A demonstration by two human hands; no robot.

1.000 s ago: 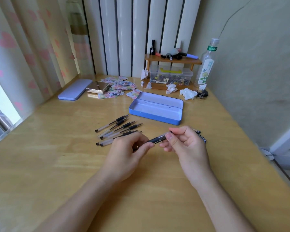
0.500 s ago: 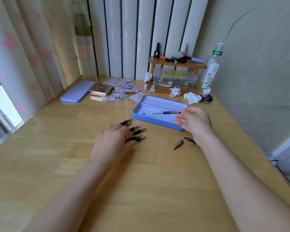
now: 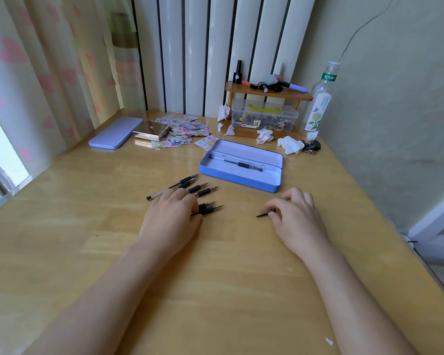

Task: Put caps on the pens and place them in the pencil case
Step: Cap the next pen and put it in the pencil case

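Observation:
An open blue tin pencil case (image 3: 239, 181) lies at the table's middle, with one capped pen (image 3: 237, 163) inside it. Several uncapped black-grip pens (image 3: 203, 192) lie in a loose row left of the case, tips pointing right. My left hand (image 3: 172, 219) rests palm down over their barrels, thumb and fingers closing on the nearest pens (image 3: 209, 208). To the right, my right hand (image 3: 296, 216) pinches a dark pen cap (image 3: 264, 213) at the tabletop. Any other caps are hidden under this hand.
The case's lilac lid (image 3: 114, 133) lies far left, beside a shiny box (image 3: 151, 130) and scattered stickers (image 3: 187, 133). At the back stand a small wooden shelf (image 3: 267, 92) over a clear plastic box (image 3: 264, 117), crumpled tissues (image 3: 290, 144), and a bottle (image 3: 319, 103).
A second ago both hands held one pen together. That pen now lies in the case. My right hand came back from the case to the cap; my left hand settled on the loose pens.

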